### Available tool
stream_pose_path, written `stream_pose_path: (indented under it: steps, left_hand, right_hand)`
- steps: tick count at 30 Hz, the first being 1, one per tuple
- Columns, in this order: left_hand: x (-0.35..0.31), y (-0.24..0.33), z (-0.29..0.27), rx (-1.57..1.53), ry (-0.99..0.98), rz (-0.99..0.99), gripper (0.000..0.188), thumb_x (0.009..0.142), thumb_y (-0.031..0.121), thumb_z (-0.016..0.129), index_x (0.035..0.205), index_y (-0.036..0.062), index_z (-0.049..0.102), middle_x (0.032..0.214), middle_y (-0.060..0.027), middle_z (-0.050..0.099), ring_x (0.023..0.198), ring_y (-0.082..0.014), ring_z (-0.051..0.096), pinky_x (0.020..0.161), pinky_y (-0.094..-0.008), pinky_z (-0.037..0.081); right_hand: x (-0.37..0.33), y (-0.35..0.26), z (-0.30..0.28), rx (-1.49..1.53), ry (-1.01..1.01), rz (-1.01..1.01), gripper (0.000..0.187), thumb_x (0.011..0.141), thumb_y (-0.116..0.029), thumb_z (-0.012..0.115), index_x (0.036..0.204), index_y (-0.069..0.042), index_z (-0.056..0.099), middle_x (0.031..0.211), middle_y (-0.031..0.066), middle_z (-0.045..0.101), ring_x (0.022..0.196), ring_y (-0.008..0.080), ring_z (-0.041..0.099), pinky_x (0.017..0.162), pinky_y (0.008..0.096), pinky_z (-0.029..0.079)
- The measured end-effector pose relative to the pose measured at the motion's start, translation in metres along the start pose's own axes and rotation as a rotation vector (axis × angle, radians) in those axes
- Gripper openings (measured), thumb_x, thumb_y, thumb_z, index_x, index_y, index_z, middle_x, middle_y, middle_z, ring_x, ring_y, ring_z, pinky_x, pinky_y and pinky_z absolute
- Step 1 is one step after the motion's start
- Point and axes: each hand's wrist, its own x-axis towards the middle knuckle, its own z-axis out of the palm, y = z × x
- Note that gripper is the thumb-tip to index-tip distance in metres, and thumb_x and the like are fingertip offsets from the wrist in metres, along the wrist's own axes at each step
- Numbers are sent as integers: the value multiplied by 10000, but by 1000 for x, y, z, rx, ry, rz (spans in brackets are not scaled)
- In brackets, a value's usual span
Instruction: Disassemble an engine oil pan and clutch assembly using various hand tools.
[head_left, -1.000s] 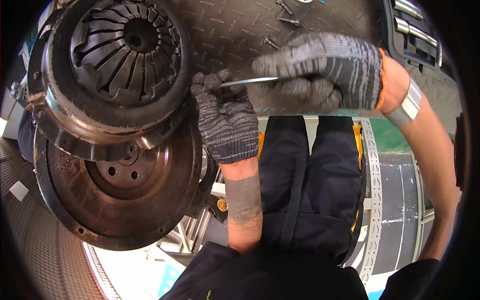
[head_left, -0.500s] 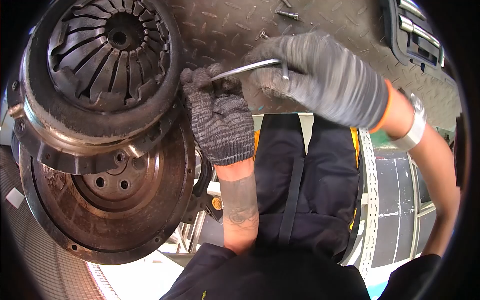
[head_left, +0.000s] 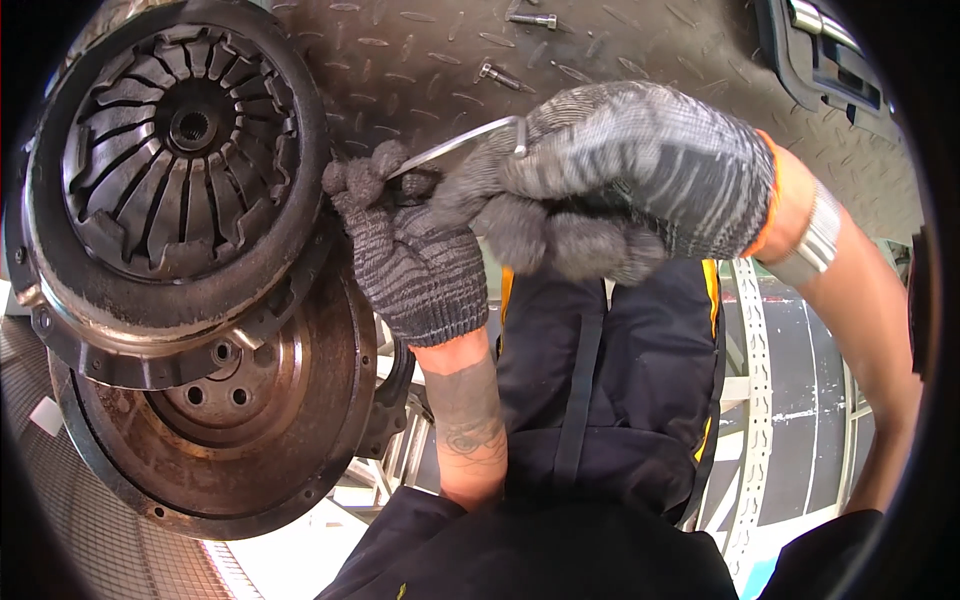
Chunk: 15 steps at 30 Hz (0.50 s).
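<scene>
My gloved left hand [head_left: 410,240] is closed with an L-shaped hex key [head_left: 455,146] between its fingertips. The key's long arm slants up to the right, and its bent short end lies against my right glove. My gloved right hand [head_left: 640,180] is curled, thumb and forefinger drawn together at the left palm; what they grip, if anything, is hidden. Just left of my left hand, a clutch pressure plate [head_left: 95,240] with radial spring fingers rests tilted over a rusty brown flywheel [head_left: 240,450].
Two socket-head bolts, a nearer one [head_left: 505,78] and a farther one [head_left: 535,20], lie on the diamond-plate metal surface [head_left: 400,75]. A dark tool case [head_left: 815,60] with shiny tools stands at the far right. White metal framework [head_left: 745,400] shows beyond my right leg.
My left hand and the hex key have shifted slightly left. My right hand has moved left and down onto the left palm, its lower fingers now showing. The whole view has shifted a little.
</scene>
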Motion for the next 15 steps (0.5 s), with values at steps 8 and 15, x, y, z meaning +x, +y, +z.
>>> stream_pose_path:
  steps: [8,15]
  left_hand:
    - [6,12,-11,71,-90,-27,190,994,184,501,1107,147,649,980,3,641,1006,-179,599,912,-370,522]
    - [2,22,-6,-222,-325,-154,260,1022,175,428,1164,36,594,1101,-81,628,1022,-172,565,895,-337,456]
  right_hand:
    - [13,19,3,552,-119,52,301,928,-276,623,1024,4,678,722,61,676,566,108,607,496,224,475]
    - [15,36,4,-969,303,-665,192,874,-102,568,1011,-5,660,803,111,687,767,266,676,681,343,544]
